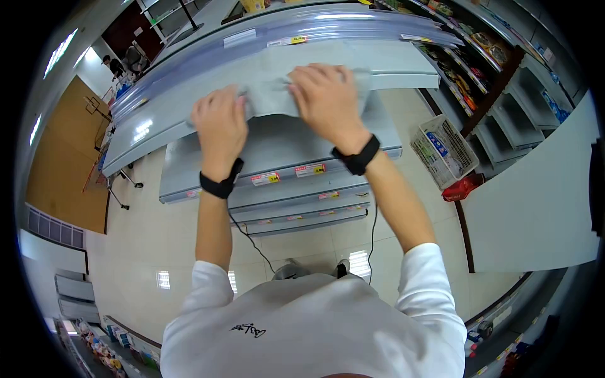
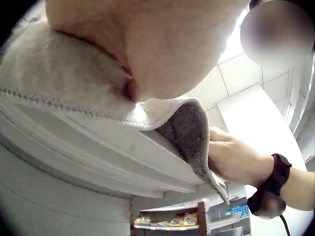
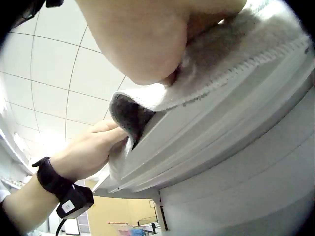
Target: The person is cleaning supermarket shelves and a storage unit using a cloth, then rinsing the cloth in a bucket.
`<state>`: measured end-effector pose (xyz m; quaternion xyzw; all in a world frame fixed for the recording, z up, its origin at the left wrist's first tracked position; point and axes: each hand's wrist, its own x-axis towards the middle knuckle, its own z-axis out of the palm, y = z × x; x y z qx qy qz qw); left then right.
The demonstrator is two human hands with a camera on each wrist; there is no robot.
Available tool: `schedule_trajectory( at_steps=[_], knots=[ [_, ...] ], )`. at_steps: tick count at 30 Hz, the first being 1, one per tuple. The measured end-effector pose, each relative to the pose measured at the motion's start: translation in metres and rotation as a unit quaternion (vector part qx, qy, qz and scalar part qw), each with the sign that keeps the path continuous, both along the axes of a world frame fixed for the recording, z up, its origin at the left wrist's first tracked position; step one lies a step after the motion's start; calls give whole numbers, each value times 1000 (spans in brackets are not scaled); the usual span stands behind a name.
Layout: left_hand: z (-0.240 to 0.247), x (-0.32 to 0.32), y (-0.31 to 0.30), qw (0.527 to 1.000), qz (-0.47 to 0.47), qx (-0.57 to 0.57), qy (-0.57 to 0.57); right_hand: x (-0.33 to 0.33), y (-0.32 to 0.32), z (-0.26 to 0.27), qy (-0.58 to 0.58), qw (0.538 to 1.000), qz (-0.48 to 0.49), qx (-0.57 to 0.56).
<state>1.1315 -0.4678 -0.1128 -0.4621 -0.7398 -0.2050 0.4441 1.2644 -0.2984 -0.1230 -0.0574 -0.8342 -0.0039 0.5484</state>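
Observation:
A thin light-grey cloth (image 1: 270, 94) lies over the front edge of the top metal shelf (image 1: 403, 70). My left hand (image 1: 220, 126) grips its left part with bent fingers, the thumb turned inward. On the right part, my right hand (image 1: 331, 104) holds the cloth with fingers curled over it. Between the hands the cloth bulges up off the edge; its darker underside shows in both wrist views. A stitched border of the cloth (image 2: 64, 73) runs along the shelf edge in the left wrist view. Palms and several fingertips are hidden in the wrist views.
Clear plastic strips (image 1: 353, 28) with price tags lie along the back of the shelf. Lower shelves (image 1: 277, 160) carry price labels. On the floor at right stands a white basket (image 1: 444, 154) with packages, beside a red bag (image 1: 463, 188). Stocked shelves line the far right.

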Motion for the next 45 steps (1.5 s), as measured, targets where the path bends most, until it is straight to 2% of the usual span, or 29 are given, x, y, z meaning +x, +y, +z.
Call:
schedule_trajectory(
  at_steps=[9,13,15,17,21,23,25,30,37,45],
  knots=[
    [3,75,114,994,-107,-1,20,87,111,5,-26,998,-51,-12],
    [0,97,147,992,-125,5,13,109,138,10,-58,994,-75,-59],
    [0,100,153,994,-105,9,13,111,140,8,-59,992,-102,-39],
    [-1,97,152,990,-140,12,12,109,135,7,-58,991,-118,3],
    [3,86,129,986,-167,-8,-15,105,135,-1,-54,993,-105,-1],
    [0,79,124,984,-175,16,11,103,130,-6,-52,991,-126,7],
    [0,75,117,980,-197,34,-16,98,127,-11,-55,988,-141,17],
    [-1,61,89,982,-185,48,1,78,90,-20,-22,987,-154,49],
    [-4,8,12,983,-174,52,35,16,17,-34,4,988,-144,61],
    [-15,-73,-99,990,-80,70,91,-72,-90,-28,-4,996,-63,69]
  ],
)
